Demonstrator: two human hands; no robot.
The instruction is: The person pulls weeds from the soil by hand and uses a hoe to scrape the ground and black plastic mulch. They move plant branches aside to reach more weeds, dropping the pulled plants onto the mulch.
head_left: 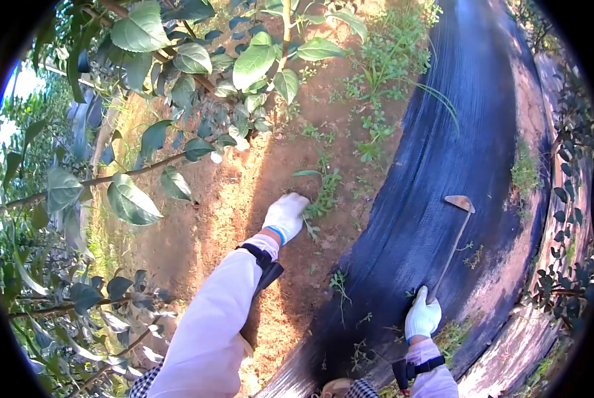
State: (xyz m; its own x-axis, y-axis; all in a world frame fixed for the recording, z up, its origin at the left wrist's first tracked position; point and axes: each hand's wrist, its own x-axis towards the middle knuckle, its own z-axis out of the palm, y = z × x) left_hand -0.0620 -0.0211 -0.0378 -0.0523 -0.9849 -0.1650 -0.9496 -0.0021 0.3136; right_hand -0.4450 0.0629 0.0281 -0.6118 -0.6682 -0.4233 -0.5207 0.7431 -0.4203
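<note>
My left hand (288, 217), in a white glove with a blue cuff edge, reaches down to the bare soil. Its fingers are bent together at the base of a green leafy weed (325, 196); the fingertips are partly hidden. In a matching glove, my right hand (423, 316) is wrapped round the handle of a small hand hoe (453, 247). The hoe's flat metal blade (460, 203) points away from me, over the black plastic mulch film (410, 219).
Leafy branches (131, 192) hang across the left and top. More weeds (376, 86) grow along the film's far edge. Loose pulled weeds (340, 286) lie on the film near me. A second leafy plant (565, 199) stands at the right.
</note>
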